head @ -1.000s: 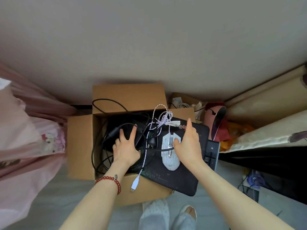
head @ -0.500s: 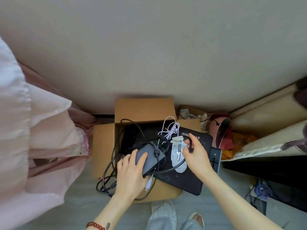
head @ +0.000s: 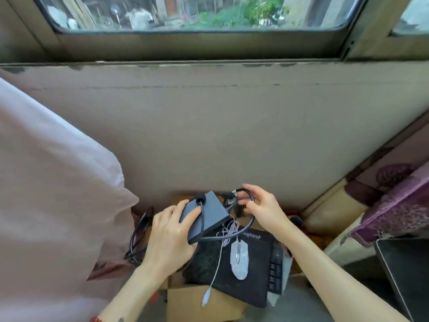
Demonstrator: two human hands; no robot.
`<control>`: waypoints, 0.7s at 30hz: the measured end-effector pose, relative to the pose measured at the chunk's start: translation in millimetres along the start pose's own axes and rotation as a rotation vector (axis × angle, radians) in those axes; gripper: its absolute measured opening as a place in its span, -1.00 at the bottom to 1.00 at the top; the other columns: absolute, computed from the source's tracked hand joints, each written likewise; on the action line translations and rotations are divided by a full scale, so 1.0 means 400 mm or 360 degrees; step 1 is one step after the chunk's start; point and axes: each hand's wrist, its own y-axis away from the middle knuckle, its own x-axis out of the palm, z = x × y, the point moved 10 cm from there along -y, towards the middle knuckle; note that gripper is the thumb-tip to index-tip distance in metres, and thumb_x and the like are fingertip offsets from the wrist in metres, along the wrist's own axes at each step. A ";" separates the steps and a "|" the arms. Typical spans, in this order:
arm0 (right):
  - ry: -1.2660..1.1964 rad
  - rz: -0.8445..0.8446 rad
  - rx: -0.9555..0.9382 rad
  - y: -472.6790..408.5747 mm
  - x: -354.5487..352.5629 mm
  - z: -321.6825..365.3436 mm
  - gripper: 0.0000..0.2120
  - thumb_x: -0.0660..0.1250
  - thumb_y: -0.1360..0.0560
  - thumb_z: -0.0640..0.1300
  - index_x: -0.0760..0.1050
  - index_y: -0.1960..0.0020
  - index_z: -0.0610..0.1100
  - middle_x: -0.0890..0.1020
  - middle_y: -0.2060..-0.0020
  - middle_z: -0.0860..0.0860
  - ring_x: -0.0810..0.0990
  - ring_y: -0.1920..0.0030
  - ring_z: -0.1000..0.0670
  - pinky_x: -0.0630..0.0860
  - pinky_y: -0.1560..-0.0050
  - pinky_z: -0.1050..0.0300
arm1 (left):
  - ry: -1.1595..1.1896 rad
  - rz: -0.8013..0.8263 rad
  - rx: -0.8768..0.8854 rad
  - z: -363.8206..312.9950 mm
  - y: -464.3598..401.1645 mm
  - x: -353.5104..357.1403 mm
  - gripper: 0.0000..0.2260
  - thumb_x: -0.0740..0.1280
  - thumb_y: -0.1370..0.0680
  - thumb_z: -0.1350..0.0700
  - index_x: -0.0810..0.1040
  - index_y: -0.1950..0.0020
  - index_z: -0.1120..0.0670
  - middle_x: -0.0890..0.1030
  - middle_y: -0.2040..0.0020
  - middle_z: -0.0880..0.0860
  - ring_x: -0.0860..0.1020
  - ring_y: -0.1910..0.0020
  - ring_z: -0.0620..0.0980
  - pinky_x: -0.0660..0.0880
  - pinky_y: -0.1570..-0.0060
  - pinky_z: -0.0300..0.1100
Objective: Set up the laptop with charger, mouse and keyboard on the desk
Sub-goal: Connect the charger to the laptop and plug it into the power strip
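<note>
A: Head view, item one: the charger brick (head: 207, 214), dark grey, flat. How is it held?

B: It is gripped by the left hand (head: 170, 235). The fingers (head: 190, 216) are laid along its near face, lightly bent, and the thumb is tucked beneath the lower edge. The brick is carried tilted, above the cardboard box (head: 204, 303).

A: Item two, the black cable (head: 232, 235)?

B: It is looped from the brick's top round to the right hand (head: 260, 209), where it is pinched between thumb and forefinger. The remaining fingers are half spread and loosely curled (nothing else is seen to be held by them). A plug end is seen just beside the fingertips (head: 246, 187); its exact contact cannot be told.

A: Item three, the mouse (head: 239, 259)?

B: White, lying on the black mouse pad (head: 253, 280), untouched by either hand. Its white cord (head: 214, 270) is trailed across the pad, with the plug hung over the box's front wall.

A: Item four, the keyboard (head: 276, 268)?

B: Black; only one end is shown, set under the pad's right edge.

A: Item five, the laptop (head: 404, 273)?

B: A dark slab at the lower right edge, well apart from the box (whether it is open or closed cannot be told).

A: Sundries?

B: More black cable (head: 137, 238) is coiled at the box's left side. Pink fabric (head: 53, 194) is recorded at left, a window (head: 197, 15) above the wall, and a red bead bracelet (head: 96, 319) at the left wrist.
</note>
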 end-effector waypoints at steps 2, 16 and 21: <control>0.0015 -0.0029 -0.0094 0.017 -0.047 0.082 -0.61 0.19 -0.50 -0.32 0.37 -0.30 -0.12 0.59 -0.06 0.00 0.55 -0.15 -0.05 0.45 -0.27 -0.09 | -0.0047 -0.0054 0.0056 -0.030 -0.030 -0.081 -0.41 0.53 -0.19 0.12 0.52 -0.21 0.11 0.55 -0.19 0.23 0.55 -0.02 0.27 0.48 0.07 0.10; -0.0136 -0.0326 -0.0484 0.275 -0.372 0.379 -0.62 0.13 -0.55 -0.32 0.29 -0.35 -0.14 0.54 -0.13 -0.04 0.56 -0.09 -0.05 0.59 0.05 0.07 | -0.0277 -0.0481 0.0585 -0.371 -0.063 -0.472 -0.30 0.56 -0.15 0.19 0.50 -0.28 0.03 0.56 -0.15 0.27 0.56 0.01 0.27 0.52 0.10 0.12; -0.0574 -0.0364 -0.0256 0.345 -0.379 0.295 -0.44 0.35 -0.47 -0.12 0.22 -0.39 -0.16 0.49 -0.17 -0.09 0.53 -0.02 -0.03 0.55 0.03 -0.01 | -0.0284 -0.0475 0.0796 -0.509 -0.006 -0.444 -0.35 0.53 -0.19 0.09 0.49 -0.28 -0.01 0.56 -0.17 0.23 0.56 -0.01 0.23 0.51 0.03 0.08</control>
